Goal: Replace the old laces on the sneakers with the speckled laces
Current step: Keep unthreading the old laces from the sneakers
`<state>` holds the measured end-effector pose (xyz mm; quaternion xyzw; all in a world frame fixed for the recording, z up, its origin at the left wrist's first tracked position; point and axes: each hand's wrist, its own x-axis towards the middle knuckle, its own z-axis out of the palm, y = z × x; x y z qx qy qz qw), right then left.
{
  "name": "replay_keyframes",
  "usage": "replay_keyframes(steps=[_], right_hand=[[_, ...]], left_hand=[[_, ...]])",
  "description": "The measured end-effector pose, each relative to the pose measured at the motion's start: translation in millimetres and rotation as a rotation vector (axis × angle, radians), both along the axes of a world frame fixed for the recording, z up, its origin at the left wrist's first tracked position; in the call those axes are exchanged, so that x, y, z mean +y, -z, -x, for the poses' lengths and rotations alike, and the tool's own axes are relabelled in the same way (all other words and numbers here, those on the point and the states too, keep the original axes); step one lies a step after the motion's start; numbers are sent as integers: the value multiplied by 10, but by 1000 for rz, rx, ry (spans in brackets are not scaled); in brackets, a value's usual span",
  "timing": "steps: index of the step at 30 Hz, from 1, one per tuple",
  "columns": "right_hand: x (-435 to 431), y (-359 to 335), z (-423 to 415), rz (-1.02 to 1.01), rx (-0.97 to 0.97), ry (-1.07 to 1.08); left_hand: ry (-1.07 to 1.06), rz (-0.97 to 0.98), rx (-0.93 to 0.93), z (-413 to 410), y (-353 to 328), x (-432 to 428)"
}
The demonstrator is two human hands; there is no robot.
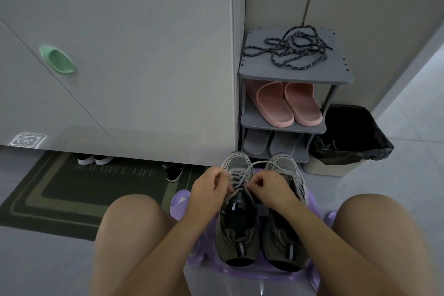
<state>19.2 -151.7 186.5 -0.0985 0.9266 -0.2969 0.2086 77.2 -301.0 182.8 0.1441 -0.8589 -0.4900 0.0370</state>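
One tall white cabinet [144, 55] with a single green handle [57, 59] fills the left of the head view, above one dark doormat [72, 190] on the floor. To the right stands one gray shoe rack [295, 77] of three shelves, with one bin [348, 137] lined in a black bag just beside it. A seated person, two bare knees in the foreground, has one purple stool [177, 202] between the legs. On it stand two gray sneakers, the left sneaker [236, 228] and the right sneaker [283, 235], side by side with their toes toward the rack. The rack's middle shelf holds two pink slippers [286, 103] and its bottom shelf two gray slippers [271, 143]. Under the cabinet's edge show two white shoe toes [95, 158] and one black shoe [174, 172]. Both hands work at the left sneaker: the left hand [207, 187] has its fingers curled on the old gray lace [242, 175] at the shoe's left side, and the right hand [269, 187] pinches the same lace at its right side, one loop of it arching over the toes of both sneakers. The speckled laces [293, 48] lie in one dark tangle on the rack's top shelf, well apart from the hands; how many there are cannot be told.
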Motion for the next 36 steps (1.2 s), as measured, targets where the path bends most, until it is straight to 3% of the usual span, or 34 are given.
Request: replay_keyframes(steps=[9,14,21,29,34,36], right_hand=[[23,28,-4,58,44,45],[26,62,-11,13,55,-24],[54,131,18,112,27,155],[69,127,-32,37,42,59],[48,216,-14,391,-91,364],[45,200,-36,431,-111,361]], left_hand=[[137,144,-135,34,153,14],[95,108,-162,42,124,-19],[27,-18,-181,34,109,-22],[19,-90,-165,6,106,-25],[24,-81,-160,-2,133,-32],[26,-97,-158,-7,131,-26]])
